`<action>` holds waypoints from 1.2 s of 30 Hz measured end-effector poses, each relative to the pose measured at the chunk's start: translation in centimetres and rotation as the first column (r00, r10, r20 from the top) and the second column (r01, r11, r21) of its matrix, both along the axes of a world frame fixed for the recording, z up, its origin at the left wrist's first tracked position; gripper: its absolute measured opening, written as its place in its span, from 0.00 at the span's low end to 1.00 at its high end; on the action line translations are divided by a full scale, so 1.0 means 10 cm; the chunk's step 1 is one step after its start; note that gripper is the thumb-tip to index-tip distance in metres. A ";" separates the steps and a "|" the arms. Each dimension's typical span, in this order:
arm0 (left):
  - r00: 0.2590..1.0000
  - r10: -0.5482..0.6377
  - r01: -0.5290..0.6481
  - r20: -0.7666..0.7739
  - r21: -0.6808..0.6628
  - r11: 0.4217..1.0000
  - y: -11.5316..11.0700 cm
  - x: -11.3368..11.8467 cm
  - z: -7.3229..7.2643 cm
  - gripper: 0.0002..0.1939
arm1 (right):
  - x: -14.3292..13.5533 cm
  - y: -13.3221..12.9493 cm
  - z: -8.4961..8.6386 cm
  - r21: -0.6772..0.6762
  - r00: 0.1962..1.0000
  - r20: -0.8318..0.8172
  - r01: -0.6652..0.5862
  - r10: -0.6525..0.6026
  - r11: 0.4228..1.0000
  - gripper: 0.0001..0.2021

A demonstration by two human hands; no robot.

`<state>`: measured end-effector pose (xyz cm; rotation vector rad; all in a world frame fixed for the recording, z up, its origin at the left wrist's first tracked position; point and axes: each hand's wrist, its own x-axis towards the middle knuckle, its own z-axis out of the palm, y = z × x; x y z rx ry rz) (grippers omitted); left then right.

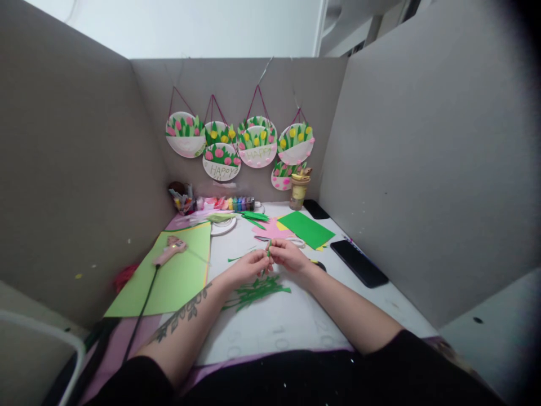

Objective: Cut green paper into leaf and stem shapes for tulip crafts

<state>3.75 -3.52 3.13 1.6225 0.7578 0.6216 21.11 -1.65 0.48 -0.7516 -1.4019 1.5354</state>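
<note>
My left hand (pixel 252 266) and my right hand (pixel 288 255) meet above the middle of the table, fingertips pinched around a small green paper strip (pixel 269 248). Most of the strip is hidden by the fingers. Just below them lies a loose pile of narrow green paper strips (pixel 257 290). One more thin green strip (pixel 235 259) lies left of my left hand. Behind my right hand are scissors (pixel 298 243), their blades pointing left and partly covered by the hand.
At left a pink glue gun (pixel 171 250) with a black cord rests on light green paper (pixel 186 287). Dark green paper (pixel 306 228) and a black phone (pixel 359 263) lie at right. Paint bottles (pixel 236 203) line the back. Decorated paper plates (pixel 257 144) hang on the grey partition (pixel 236 79).
</note>
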 end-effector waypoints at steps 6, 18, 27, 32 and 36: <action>0.990 0.129 -0.124 -0.065 0.072 0.990 0.06 0.01 -0.09 0.17 | 0.00 0.00 -0.03 0.145 0.991 0.088 0.084 -0.098 0.986 0.13; 0.978 0.198 -0.198 -0.061 0.007 0.980 0.08 0.01 -0.08 0.15 | -0.04 -0.10 0.10 0.137 0.989 0.093 0.101 -0.115 0.985 0.04; 0.926 0.317 -0.234 -0.205 0.345 0.909 0.04 0.01 -0.10 0.13 | -0.07 -0.07 0.07 0.198 0.941 0.217 0.219 -0.261 0.955 0.08; 0.930 0.301 -0.217 -0.213 0.346 0.913 0.06 -0.01 -0.09 0.12 | -0.03 0.01 0.02 0.094 0.935 0.159 0.305 -0.317 0.948 0.10; 0.928 0.315 -0.240 -0.198 0.329 0.913 0.06 -0.01 -0.09 0.13 | -0.02 0.04 0.01 0.037 0.939 0.092 0.330 -0.333 0.943 0.11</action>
